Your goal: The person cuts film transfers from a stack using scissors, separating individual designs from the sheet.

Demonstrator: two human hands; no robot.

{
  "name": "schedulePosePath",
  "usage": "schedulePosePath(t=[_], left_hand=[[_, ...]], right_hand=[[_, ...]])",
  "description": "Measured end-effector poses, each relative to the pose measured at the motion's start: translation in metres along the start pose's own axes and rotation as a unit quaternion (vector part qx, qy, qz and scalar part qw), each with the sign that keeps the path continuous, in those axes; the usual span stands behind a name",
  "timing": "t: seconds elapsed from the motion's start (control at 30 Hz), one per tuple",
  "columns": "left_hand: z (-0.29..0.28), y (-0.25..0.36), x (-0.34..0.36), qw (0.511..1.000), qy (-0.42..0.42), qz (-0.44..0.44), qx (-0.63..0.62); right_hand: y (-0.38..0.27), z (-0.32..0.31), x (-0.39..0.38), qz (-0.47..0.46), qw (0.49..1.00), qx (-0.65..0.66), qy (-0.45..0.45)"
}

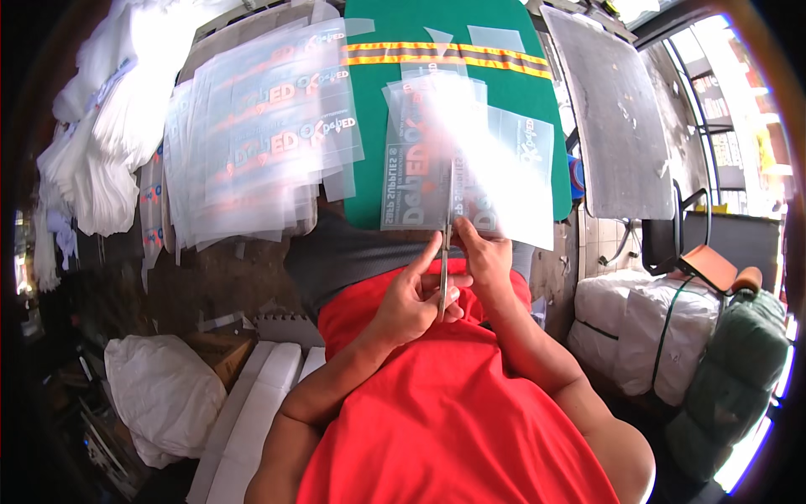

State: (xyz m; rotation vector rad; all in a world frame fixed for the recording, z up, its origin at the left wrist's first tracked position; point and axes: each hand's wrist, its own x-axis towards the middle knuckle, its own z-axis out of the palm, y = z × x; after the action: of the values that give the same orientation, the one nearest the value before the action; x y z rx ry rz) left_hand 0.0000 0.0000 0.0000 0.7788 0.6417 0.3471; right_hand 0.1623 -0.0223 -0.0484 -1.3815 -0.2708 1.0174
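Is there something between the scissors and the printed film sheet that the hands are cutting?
Nothing visible does. The scissors in the left hand already run up into the printed transparent film sheet, which the right hand holds by its lower edge above the green garment. No other thing lies between blades and sheet.

A stack of printed clear sheets (260, 143) lies on the worktop (243, 277), beside a green garment (504, 109) with reflective stripe (445, 55).
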Motion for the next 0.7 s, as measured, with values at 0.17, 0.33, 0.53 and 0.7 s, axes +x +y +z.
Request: schedulePosePath(t=[0.17, 0.33, 0.53, 0.7], left_hand=[[-0.003, 0.007, 0.014, 1.000, 0.013, 0.012, -0.013], [-0.003, 0.013, 0.028, 0.999, 0.018, 0.026, -0.011], [-0.011, 0.029, 0.052, 0.999, 0.011, 0.043, 0.011], [-0.019, 0.039, 0.080, 0.999, 0.017, 0.033, -0.004]], right_hand=[[-0.003, -0.003, -0.007, 0.020, 1.000, -0.001, -0.007], [-0.006, -0.006, -0.010, 0.033, 0.999, 0.028, -0.016], [-0.002, -0.011, -0.013, -0.026, 0.997, 0.032, -0.064], [-0.008, -0.015, -0.022, 0.020, 0.998, -0.037, -0.040]])
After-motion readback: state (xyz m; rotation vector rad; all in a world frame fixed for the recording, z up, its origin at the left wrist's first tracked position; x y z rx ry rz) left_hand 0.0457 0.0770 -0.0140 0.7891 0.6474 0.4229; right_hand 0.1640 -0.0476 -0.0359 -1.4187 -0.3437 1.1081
